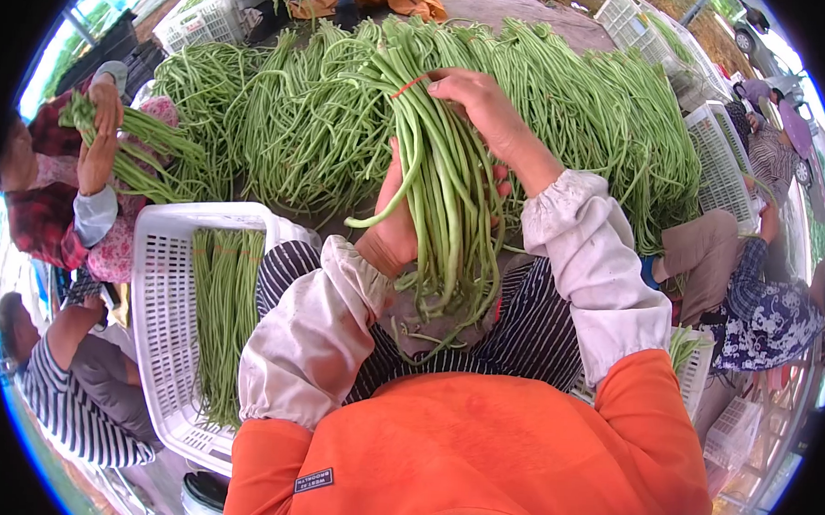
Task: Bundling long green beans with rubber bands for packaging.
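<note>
A thick bunch of green yardlong beans [439,190] hangs before me, its loose lower ends over my lap. My left hand [395,222] cradles it from beneath; its fingertips show at the bunch's right side, and the palm is hidden by the beans. Near the top, a red rubber band [409,86] crosses the stems. My right hand [480,107] has its thumb and forefinger at the band's right end, against the bunch; the other fingers are partly hidden.
A long heap of beans [314,136] lies ahead. At my left stands a white plastic crate [168,316] holding banded bunches [223,318]. Another person's hand [100,126] grips beans at the left. More crates [721,157] and seated people are at the right.
</note>
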`<state>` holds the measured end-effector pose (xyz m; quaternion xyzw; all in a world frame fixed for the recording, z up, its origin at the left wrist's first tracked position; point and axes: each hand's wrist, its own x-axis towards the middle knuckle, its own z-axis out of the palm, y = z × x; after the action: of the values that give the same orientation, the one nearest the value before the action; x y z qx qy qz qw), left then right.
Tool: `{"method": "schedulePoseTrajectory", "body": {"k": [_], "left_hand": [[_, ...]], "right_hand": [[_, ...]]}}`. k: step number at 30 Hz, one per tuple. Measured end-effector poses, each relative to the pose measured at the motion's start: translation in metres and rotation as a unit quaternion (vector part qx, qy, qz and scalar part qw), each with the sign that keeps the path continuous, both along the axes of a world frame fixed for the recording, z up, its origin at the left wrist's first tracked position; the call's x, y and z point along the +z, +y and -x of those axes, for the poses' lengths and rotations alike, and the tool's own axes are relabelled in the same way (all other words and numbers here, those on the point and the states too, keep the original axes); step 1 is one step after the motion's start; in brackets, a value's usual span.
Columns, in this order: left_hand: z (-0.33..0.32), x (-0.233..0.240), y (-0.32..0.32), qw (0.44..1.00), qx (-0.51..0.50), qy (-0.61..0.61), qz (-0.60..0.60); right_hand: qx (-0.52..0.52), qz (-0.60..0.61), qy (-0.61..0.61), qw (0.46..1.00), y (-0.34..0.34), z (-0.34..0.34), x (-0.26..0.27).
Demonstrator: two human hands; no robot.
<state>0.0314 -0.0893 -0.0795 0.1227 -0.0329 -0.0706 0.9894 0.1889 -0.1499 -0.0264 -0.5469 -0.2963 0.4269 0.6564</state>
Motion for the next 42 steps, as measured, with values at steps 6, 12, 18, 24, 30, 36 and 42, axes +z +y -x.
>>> {"method": "schedulePoseTrajectory", "body": {"k": [6, 12, 18, 24, 30, 36, 42], "left_hand": [[-0.002, 0.009, 0.014, 0.99, 0.116, 0.067, -0.034], [-0.004, 0.001, 0.006, 0.953, 0.201, 0.145, -0.177], [-0.003, 0.0, -0.01, 0.967, 0.155, 0.126, -0.156], [-0.002, -0.006, 0.002, 0.979, 0.074, 0.122, -0.143], [-0.007, -0.012, 0.017, 0.95, 0.228, 0.158, -0.144], [-0.004, -0.009, 0.043, 0.951, 0.277, 0.125, -0.058], [-0.007, -0.005, 0.016, 0.969, 0.203, 0.124, -0.069]], "right_hand": [[-0.188, 0.11, -0.366, 0.905, -0.026, 0.01, 0.011], [-0.043, 0.15, -0.395, 0.905, -0.025, 0.058, 0.0], [-0.003, 0.203, -0.237, 0.95, -0.03, 0.044, 0.006], [0.063, 0.172, -0.174, 0.968, -0.035, 0.034, 0.005], [0.228, 0.173, -0.407, 0.868, -0.053, 0.062, -0.004], [0.023, 0.167, -0.198, 0.966, -0.057, 0.067, -0.002], [-0.038, 0.19, -0.43, 0.882, -0.046, 0.065, -0.026]]}}
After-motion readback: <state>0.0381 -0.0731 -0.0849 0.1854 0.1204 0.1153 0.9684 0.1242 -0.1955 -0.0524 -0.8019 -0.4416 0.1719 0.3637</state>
